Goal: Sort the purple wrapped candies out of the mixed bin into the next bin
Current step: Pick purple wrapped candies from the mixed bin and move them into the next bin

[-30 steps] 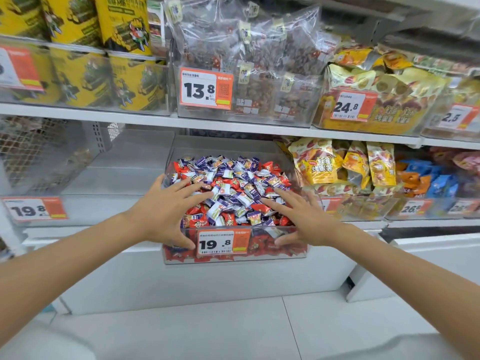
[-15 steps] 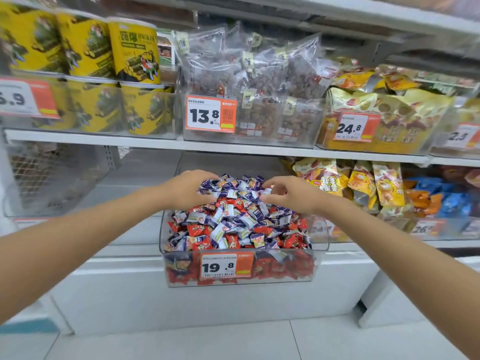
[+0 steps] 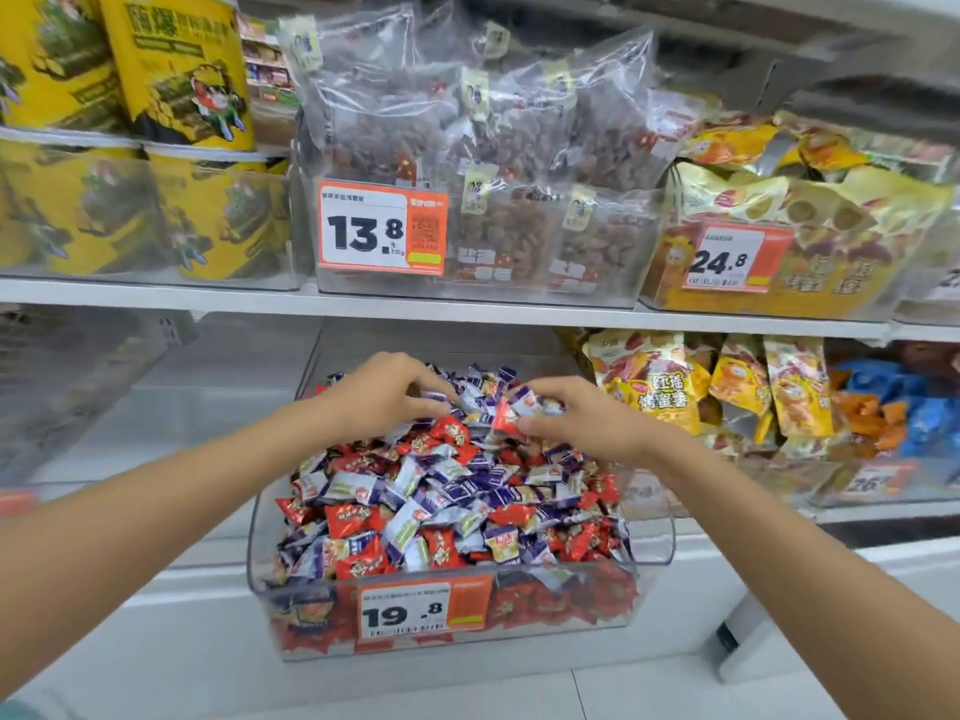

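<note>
Shop shelves fill the view, and low in the middle sits the clear mixed bin (image 3: 649,543), heaped with purple wrapped candies (image 3: 467,491) and red candies (image 3: 353,517) all jumbled up. Both hands are at the back of the heap, near the middle of the frame. On one side the left hand (image 3: 382,394) has its fingers and thumb curled down and pinches at the purple ones there. On the other side the right hand (image 3: 576,420) pinches a purple and white candy (image 3: 525,398) just above the heap. A red one sits tight against it, and I cannot tell if the fingers have caught that one too. So the step in hand looks like the picking: grab purple, leave red. No candy is on its way to another bin yet. At the left of the frame, right beside the mixed bin, is a see-through bin (image 3: 93,407), and I think that is the next bin. The next move calls for lifting both hands up with only purple in them, dropping any red one, then carrying the candies left over the wall and letting go inside. Lots of purple lies in the heap, so the job looks near its start. On the front of the mixed bin is a price tag (image 3: 423,610). On the upper shelf stand yellow tubs (image 3: 176,70) and clear bags (image 3: 467,137) of brown snacks.
</note>
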Demonstrator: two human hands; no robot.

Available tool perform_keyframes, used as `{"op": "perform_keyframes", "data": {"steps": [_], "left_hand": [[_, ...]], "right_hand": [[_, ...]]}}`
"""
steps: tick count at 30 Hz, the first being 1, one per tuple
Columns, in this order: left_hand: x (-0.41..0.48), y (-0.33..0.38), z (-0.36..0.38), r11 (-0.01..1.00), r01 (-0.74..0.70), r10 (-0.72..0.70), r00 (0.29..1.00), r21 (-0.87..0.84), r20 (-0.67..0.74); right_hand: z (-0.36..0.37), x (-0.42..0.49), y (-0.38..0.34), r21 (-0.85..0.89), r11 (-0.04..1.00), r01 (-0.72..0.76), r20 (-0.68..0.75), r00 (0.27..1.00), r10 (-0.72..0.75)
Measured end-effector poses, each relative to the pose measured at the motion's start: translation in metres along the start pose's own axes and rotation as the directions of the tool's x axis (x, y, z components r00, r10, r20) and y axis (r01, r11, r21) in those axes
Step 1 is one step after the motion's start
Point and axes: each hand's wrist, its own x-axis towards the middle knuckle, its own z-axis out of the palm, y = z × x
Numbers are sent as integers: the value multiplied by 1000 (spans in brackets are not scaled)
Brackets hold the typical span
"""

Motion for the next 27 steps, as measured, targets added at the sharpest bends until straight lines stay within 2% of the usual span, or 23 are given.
{"op": "perform_keyframes", "data": {"steps": [2,5,7,11,15,17,21,25,27], "left_hand": [[-5,-3,-5,1000,20,-21,999,-19,-31],[-17,-5,-11,996,52,-56,997,-70,-51],[-25,-8,-12,988,96,-100,995,-125,-30],[-35,-11,-10,964,175,-183,983,-200,-18],[-39,-13,-13,951,204,-231,968,-231,-96],[-38,-12,-15,958,193,-217,972,-214,-94],[-32,-10,-13,982,143,-151,987,-125,-58],[-23,-9,-5,987,155,-154,988,-32,19],[-21,-9,-1,987,160,-160,984,4,79]], "right_hand": [[-9,-2,-1,85,995,-47,7,999,46],[-21,1,-3,105,992,-69,61,996,63],[-27,4,-5,61,995,-73,86,994,68],[-34,11,-5,-71,985,-157,149,975,166],[-22,18,-14,24,995,-96,-24,995,97],[-16,21,-17,32,999,-31,-50,998,33],[-14,20,-27,11,996,-92,106,990,90],[-9,31,-26,-53,994,-94,-38,995,92],[2,37,-28,-71,996,-48,-42,998,45]]}}
